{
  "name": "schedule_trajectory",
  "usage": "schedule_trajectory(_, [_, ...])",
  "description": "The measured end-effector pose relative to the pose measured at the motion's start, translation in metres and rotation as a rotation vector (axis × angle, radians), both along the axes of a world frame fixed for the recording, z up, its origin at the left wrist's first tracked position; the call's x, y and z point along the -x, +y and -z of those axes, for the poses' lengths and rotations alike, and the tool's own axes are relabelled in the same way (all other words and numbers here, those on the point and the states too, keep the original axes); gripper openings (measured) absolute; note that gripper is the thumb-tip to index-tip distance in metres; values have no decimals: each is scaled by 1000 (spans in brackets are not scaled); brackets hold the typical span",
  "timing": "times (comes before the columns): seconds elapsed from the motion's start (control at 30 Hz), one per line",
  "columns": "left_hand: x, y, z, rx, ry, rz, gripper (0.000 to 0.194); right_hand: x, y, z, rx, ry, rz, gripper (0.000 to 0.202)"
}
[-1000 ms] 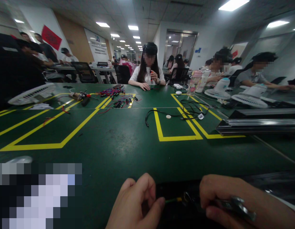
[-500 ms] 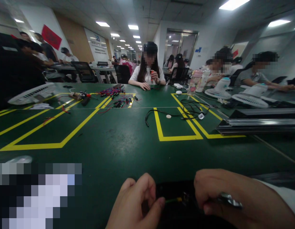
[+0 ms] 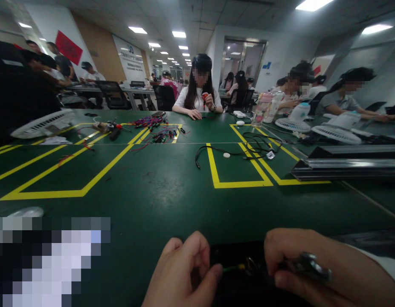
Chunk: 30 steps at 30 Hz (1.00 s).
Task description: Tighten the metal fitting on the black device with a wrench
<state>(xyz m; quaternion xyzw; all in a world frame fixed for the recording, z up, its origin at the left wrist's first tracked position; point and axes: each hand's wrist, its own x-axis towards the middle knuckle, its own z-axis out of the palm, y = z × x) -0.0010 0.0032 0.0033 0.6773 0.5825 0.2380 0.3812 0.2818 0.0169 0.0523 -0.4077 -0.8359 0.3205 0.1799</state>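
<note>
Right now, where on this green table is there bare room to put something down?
The widest bare stretch of the green table runs between the yellow tape outline and the smaller yellow box, down toward the left hand and right hand. It is crowded around the colored wires and the black cable.

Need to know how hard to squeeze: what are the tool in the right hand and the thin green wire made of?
Tool: likely metal, grey with bright glints. Wire: looks like green plastic coating with a yellowish, possibly brass tip; too small to be sure.
</note>
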Motion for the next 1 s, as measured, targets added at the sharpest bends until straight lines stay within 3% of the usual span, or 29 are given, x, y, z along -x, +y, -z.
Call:
schedule_trajectory(0.23, [-1, 0, -1, 5, -3, -2, 19, 2, 8, -6, 22, -9, -138, 20])
schedule_trajectory(0.53, [0, -1, 2, -4, -5, -16, 19, 6, 36, -18, 17, -5, -376, 21])
schedule_trajectory(0.7, [0, 0, 0, 15, -4, -12, 19, -1, 31, -25, 46, -14, -230, 15])
schedule_trajectory(0.87, [0, 1, -1, 26, 4, 1, 19, -6, 5, -11, -49, -8, 171, 39])
schedule_trajectory(1.0, [0, 0, -1, 20, -4, -9, 19, -5, -7, 9, -19, 31, 119, 30])
